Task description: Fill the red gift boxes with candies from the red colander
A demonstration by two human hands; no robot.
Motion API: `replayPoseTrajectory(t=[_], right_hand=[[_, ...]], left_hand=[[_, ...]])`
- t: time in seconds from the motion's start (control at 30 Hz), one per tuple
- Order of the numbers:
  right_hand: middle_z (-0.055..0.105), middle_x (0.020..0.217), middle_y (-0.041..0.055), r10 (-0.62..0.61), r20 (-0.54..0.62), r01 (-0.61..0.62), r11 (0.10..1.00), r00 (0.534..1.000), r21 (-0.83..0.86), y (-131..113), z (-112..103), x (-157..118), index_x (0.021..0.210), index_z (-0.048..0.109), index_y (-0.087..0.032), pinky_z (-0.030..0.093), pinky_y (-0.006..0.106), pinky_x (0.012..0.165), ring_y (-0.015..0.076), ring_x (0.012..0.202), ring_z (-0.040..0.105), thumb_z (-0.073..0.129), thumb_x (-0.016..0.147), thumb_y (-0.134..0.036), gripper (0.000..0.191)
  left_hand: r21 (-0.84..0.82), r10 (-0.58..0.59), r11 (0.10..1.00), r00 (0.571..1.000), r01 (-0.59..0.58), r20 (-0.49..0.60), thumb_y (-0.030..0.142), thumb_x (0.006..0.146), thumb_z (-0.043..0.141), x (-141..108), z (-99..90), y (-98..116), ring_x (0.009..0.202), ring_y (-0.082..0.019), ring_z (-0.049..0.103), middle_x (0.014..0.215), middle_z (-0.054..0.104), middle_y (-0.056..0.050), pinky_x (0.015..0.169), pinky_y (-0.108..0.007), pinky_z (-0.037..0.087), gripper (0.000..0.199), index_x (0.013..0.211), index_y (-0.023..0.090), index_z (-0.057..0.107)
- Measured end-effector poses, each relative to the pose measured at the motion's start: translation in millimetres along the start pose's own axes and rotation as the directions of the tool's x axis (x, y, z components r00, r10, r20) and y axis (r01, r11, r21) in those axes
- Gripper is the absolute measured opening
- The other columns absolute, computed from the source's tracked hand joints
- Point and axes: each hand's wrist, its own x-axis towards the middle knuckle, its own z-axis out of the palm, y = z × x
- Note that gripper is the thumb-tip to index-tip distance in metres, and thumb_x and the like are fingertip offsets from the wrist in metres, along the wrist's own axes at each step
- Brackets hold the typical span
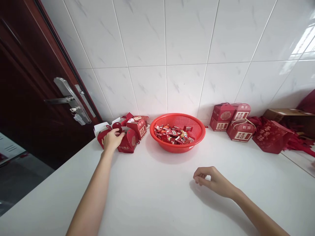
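Note:
My left hand (112, 139) reaches into a group of red cardboard candy boxes on the left. Its fingers are closed on the upper edge of an open red candy box (128, 141), partly hiding it and its neighbour. Another red box (101, 131) with raised white-lined flaps stands at its left, and one with a printed label (140, 127) stands behind. Over the white table, my right hand (209, 180) hovers with fingers loosely curled and thumb near the fingertips, nothing visible in it. Between the hands and the wall sits a red plastic basket (177, 149) holding many small wrapped candies (173, 134).
Several closed red boxes (241, 131) are stacked at the back right, beside a tilted red box (272, 137). Farther right are a brown carton (283, 113) and red cloth-like material (299, 142). A tiled wall (184, 39) bounds the white table (152, 196); a dark door (31, 65) stands left.

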Motion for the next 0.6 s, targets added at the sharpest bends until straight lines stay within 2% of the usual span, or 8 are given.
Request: replayPoseTrajectory(t=[0.13, 0.2, 0.23, 0.3, 0.37, 0.47, 0.53, 0.6], right_hand=[[0.070, 0.075, 0.0025, 0.006, -0.009, -0.006, 1.000, 1.000, 0.008, 0.4, 0.0, 0.4, 0.076, 0.064, -0.020, 0.049, 0.029, 0.066, 0.0173, 0.069, 0.064, 0.055, 0.090, -0.031, 0.019], [0.070, 0.076, 0.0029, 0.008, -0.022, -0.008, 1.000, 1.000, 0.011, 3.3, 0.3, 1.2, 0.078, 0.065, -0.020, 0.049, 0.030, 0.066, 0.0180, 0.069, 0.066, 0.055, 0.090, -0.032, 0.020], [0.070, 0.077, 0.0031, 0.006, -0.032, -0.006, 1.000, 0.999, 0.015, 4.9, 0.7, 1.7, 0.081, 0.066, -0.021, 0.050, 0.030, 0.066, 0.0183, 0.069, 0.066, 0.056, 0.091, -0.033, 0.019], [0.070, 0.080, 0.0035, -0.012, -0.068, 0.014, 0.999, 0.998, 0.030, 6.7, 2.1, 2.9, 0.093, 0.067, -0.021, 0.052, 0.032, 0.067, 0.0184, 0.068, 0.067, 0.055, 0.093, -0.037, 0.020], [0.070, 0.086, 0.0042, -0.062, -0.126, 0.069, 0.996, 0.990, 0.049, 4.8, 3.0, 3.6, 0.110, 0.065, -0.022, 0.054, 0.033, 0.069, 0.0173, 0.067, 0.066, 0.054, 0.095, -0.040, 0.026], [0.068, 0.094, 0.0050, -0.166, -0.243, 0.184, 0.982, 0.956, 0.051, -7.8, 1.5, 2.7, 0.127, 0.058, -0.025, 0.056, 0.034, 0.071, 0.0155, 0.066, 0.064, 0.051, 0.099, -0.044, 0.034], [0.065, 0.090, 0.0035, -0.233, -0.296, 0.254, 0.967, 0.926, 0.033, -21.0, -1.2, 0.8, 0.130, 0.057, -0.026, 0.055, 0.032, 0.069, 0.0150, 0.067, 0.062, 0.050, 0.100, -0.045, 0.037], [0.062, 0.079, 0.0011, -0.289, -0.269, 0.302, 0.953, 0.919, 0.008, -34.3, -2.9, -1.4, 0.130, 0.059, -0.025, 0.052, 0.029, 0.066, 0.0145, 0.065, 0.059, 0.048, 0.101, -0.048, 0.038]], left_hand=[[-0.070, 0.037, 0.997, 0.999, -0.035, 0.027, 0.023, 0.073, 0.060, -3.0, -6.9, 8.0, 0.102, -0.033, 0.071, 0.097, 0.079, -0.011, 0.091, -0.041, 0.054, 0.029, 0.098, 0.019, 0.074], [-0.156, 0.131, 0.981, 0.985, -0.112, 0.116, 0.025, 0.073, 0.060, -8.5, -15.0, 18.0, 0.092, -0.027, 0.072, 0.094, 0.079, -0.006, 0.082, -0.034, 0.056, 0.027, 0.096, 0.021, 0.074], [-0.219, 0.213, 0.961, 0.959, -0.171, 0.185, 0.028, 0.073, 0.061, -13.4, -19.5, 24.7, 0.090, -0.026, 0.071, 0.092, 0.079, -0.005, 0.080, -0.033, 0.056, 0.023, 0.091, 0.022, 0.074], [-0.342, 0.420, 0.888, 0.846, -0.308, 0.328, 0.034, 0.075, 0.063, -28.9, -27.6, 41.2, 0.093, -0.027, 0.070, 0.091, 0.078, -0.005, 0.083, -0.034, 0.056, 0.017, 0.079, 0.022, 0.074], [-0.403, 0.563, 0.820, 0.693, -0.406, 0.449, 0.036, 0.077, 0.062, -52.0, -31.8, 59.6, 0.093, -0.028, 0.070, 0.088, 0.078, -0.006, 0.088, -0.036, 0.055, 0.020, 0.075, 0.023, 0.077], [-0.521, 0.705, 0.709, 0.470, -0.476, 0.530, 0.029, 0.082, 0.057, -94.8, -28.2, 84.7, 0.088, -0.025, 0.071, 0.090, 0.078, -0.005, 0.084, -0.034, 0.056, 0.024, 0.081, 0.024, 0.080], [-0.586, 0.772, 0.628, 0.317, -0.513, 0.550, 0.020, 0.086, 0.050, -121.2, -19.3, 96.1, 0.086, -0.022, 0.072, 0.093, 0.078, -0.004, 0.082, -0.031, 0.055, 0.032, 0.089, 0.026, 0.081], [-0.617, 0.799, 0.577, 0.213, -0.536, 0.562, 0.012, 0.088, 0.043, -140.9, -6.6, 102.3, 0.086, -0.020, 0.071, 0.095, 0.077, -0.004, 0.082, -0.029, 0.054, 0.039, 0.093, 0.026, 0.080]])
